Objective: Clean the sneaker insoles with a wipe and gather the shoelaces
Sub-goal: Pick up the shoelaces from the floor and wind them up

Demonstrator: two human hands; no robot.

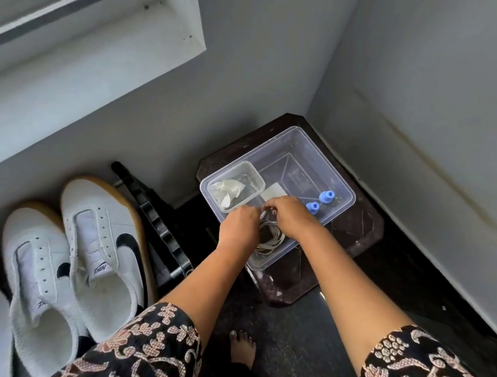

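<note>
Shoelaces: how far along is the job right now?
Done: both sneakers show empty eyelets, and a crumpled wipe lies in the small tub. In hand: the left hand and right hand grip the coiled shoelaces inside the clear bin. Left: finishing that bundle; whether the insoles are clean cannot be judged here.

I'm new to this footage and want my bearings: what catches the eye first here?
The left hand and right hand meet mid-frame over a clear tub on a dark stool, fingers curled on a coil of white laces. At lower left lie two white, laceless sneakers. Two blue caps stand out at the tub's right side.
</note>
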